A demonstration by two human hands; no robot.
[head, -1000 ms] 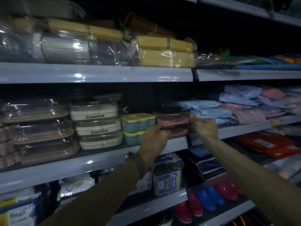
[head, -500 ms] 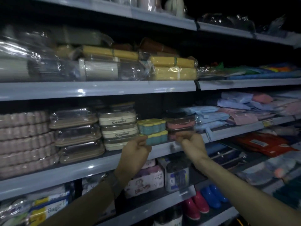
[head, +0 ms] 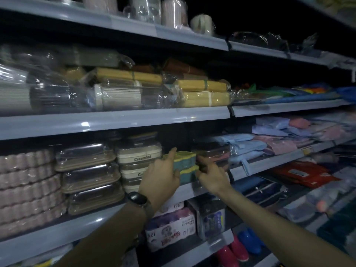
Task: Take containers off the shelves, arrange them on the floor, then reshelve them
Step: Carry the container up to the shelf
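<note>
Both hands have shifted off the pink film-wrapped boxes point(head: 213, 154): left hand point(head: 161, 177) cups, right hand point(head: 211, 175) pinches, the stacked teal-and-yellow plastic containers point(head: 185, 164). An uneven squeeze could tip the top one off.

Long grey metal shelf boards point(head: 115, 120) are running in tiers across a dark back panel point(head: 240, 74); dim light is glinting off their glossy front edges

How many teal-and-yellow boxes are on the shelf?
2: the top box, gripped between the left hand and right hand, sits on the bottom box. Others may hide behind.
</note>
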